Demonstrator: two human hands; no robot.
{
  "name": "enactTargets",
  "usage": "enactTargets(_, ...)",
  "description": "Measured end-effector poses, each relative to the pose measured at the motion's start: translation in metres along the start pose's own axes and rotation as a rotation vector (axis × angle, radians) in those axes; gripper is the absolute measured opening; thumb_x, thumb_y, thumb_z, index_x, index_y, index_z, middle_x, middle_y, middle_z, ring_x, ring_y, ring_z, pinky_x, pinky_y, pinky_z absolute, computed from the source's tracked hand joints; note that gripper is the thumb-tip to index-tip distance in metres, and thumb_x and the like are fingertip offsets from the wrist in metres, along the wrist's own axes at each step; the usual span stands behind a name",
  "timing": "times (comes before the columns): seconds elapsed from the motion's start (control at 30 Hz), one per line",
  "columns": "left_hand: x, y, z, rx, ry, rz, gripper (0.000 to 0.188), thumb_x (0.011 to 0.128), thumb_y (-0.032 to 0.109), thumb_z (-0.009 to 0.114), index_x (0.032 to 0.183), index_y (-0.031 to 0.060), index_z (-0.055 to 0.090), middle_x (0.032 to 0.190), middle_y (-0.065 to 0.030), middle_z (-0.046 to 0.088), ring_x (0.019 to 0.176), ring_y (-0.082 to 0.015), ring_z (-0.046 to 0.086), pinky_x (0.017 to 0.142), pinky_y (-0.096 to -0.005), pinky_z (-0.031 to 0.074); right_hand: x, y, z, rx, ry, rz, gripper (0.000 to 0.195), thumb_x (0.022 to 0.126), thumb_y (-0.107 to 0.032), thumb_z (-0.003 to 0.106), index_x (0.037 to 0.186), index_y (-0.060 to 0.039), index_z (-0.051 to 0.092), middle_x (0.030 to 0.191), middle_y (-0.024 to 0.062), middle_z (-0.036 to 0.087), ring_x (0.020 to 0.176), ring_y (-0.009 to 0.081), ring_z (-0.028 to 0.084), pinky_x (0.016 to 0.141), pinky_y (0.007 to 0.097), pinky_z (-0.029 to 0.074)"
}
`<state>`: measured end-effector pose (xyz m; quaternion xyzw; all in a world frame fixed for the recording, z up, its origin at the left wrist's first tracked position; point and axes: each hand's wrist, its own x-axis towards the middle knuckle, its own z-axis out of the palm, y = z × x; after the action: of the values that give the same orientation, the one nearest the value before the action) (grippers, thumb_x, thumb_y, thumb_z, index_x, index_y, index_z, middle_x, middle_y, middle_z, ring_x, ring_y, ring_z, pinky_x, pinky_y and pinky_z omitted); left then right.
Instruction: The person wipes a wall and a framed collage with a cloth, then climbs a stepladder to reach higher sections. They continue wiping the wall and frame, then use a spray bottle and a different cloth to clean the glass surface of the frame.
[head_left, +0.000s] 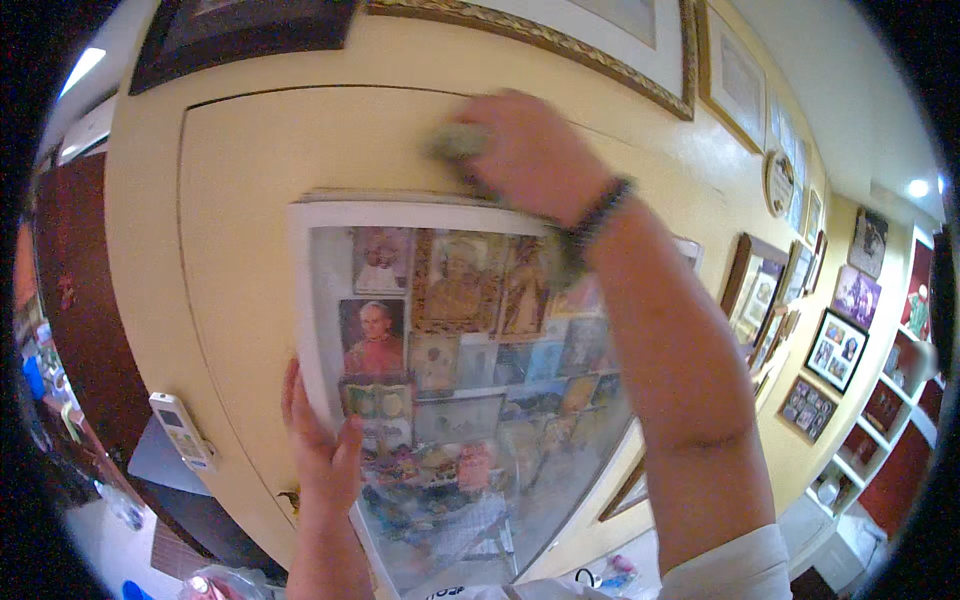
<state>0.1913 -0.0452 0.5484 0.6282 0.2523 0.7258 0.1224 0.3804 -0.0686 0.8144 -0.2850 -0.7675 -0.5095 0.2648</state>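
Note:
A large white picture frame (420, 215) with a collage of photos and cards behind glass is in front of me, against the yellow wall. My left hand (324, 450) grips its left side, the thumb over the front and the fingers behind the edge. Above the frame's top edge, my right hand (536, 154) holds a greenish-grey cloth or sponge (456, 141) close to the wall; motion blur hides its exact form and whether it touches. A dark bracelet (604, 206) circles the right wrist. Reflections cover the glass's lower part, and my right forearm hides the frame's upper right.
Framed pictures hang above, including an ornate gold frame (547, 41) and a dark frame (247, 41). More frames and a mirror (754, 289) line the wall at right. A white remote control (180, 431) is at left. White shelving (874, 427) stands far right.

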Motion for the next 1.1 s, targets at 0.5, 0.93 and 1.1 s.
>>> enactTargets(0.5,0.002,-0.003,-0.001,0.081,0.015,0.034,0.050,0.079,0.021,0.046,0.121,0.0000,0.030,0.128,-0.0179,0.023,0.119,-0.0291,0.023,0.096,-0.0370,0.019,-0.104,0.080,-0.076,-0.206,-0.637,0.280,0.030,0.067,-0.002,0.047,0.095,-0.0067,0.055,0.094,0.0143,0.051,0.092,0.0293,0.048,0.083,0.0333,0.038)
enactTargets(0.93,0.002,-0.001,-0.004,0.066,-0.020,0.025,0.049,0.079,0.010,0.043,0.123,0.0010,0.026,0.129,-0.0176,0.021,0.120,-0.0291,0.020,0.097,-0.0355,0.017,-0.025,-0.085,-0.034,-0.087,0.091,-0.014,0.026,0.062,-0.015,0.053,0.087,-0.0110,0.058,0.095,0.0094,0.052,0.092,0.0260,0.047,0.076,0.0359,0.041)
enactTargets(1.1,-0.001,-0.012,0.002,0.039,0.001,0.031,0.049,0.080,0.015,0.044,0.124,0.0038,0.026,0.131,-0.0152,0.018,0.121,-0.0271,0.019,0.097,-0.0349,0.018,0.004,-0.111,0.012,-0.045,0.119,-0.029,0.019,0.063,-0.016,0.052,0.081,-0.0099,0.056,0.087,0.0072,0.051,0.082,0.0258,0.050,0.068,0.0348,0.042)
